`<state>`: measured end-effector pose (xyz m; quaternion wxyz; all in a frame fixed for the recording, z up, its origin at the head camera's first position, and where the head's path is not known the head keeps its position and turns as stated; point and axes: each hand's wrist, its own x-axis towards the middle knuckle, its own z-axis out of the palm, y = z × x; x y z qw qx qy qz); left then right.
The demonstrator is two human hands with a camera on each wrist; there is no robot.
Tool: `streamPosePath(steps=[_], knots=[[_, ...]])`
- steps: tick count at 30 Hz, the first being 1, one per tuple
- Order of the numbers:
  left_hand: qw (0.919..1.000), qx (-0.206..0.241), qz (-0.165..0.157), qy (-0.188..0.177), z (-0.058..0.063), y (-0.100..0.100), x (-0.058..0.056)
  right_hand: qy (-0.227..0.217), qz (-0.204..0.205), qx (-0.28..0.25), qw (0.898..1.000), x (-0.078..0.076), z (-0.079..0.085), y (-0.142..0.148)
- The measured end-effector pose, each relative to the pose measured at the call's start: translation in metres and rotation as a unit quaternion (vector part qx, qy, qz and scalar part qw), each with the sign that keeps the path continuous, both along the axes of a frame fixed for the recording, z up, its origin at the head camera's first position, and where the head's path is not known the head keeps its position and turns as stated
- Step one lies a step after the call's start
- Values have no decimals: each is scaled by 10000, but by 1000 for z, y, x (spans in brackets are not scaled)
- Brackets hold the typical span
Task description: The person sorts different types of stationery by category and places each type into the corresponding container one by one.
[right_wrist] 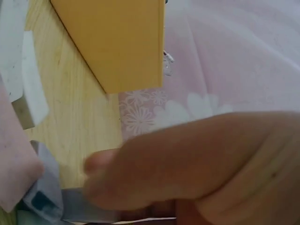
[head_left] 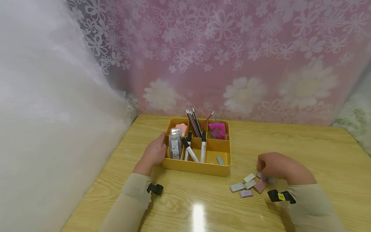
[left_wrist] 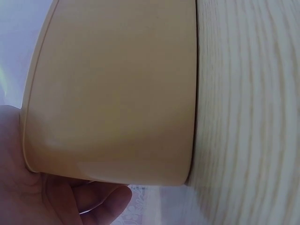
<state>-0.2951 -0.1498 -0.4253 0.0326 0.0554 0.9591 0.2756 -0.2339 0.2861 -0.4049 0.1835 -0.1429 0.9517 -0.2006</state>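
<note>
A yellow desk organizer [head_left: 191, 166] with several compartments stands on the table. My left hand [head_left: 155, 152] grips its left wall near the front corner; in the left wrist view, the fingers [left_wrist: 115, 206] lie along the outside. My right hand [head_left: 273, 166] is bent down over a small pile of erasers. Near its fingertips lie a lavender eraser [head_left: 261, 176] and a grey eraser [head_left: 271, 180]. In the right wrist view, the thumb covers part of a grey block [right_wrist: 77, 206]; whether the fingers pinch it is hidden. A pink eraser [head_left: 260, 186] lies just in front.
White erasers [head_left: 249, 178] and another lavender eraser [head_left: 246, 193] lie nearby. The organizer holds pencils [head_left: 195, 124], markers [head_left: 203, 148], clear lead cases [head_left: 175, 146], a magenta set square [head_left: 217, 130] and a grey-blue eraser [head_left: 220, 160]. A flowered curtain [head_left: 203, 80] hangs behind the table.
</note>
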Motion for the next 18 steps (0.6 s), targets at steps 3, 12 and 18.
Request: streamPosePath(steps=[3, 12, 18], knots=[[10000, 36, 20, 4, -1, 2, -1, 361, -4, 113, 9993, 0, 3, 1], [9999, 50, 110, -87, -1, 2, -2, 1519, 179, -26, 9882, 0, 22, -18], [9999, 68, 116, -61, -2, 2, 0, 2111, 102, -246, 9771, 9, 34, -37]])
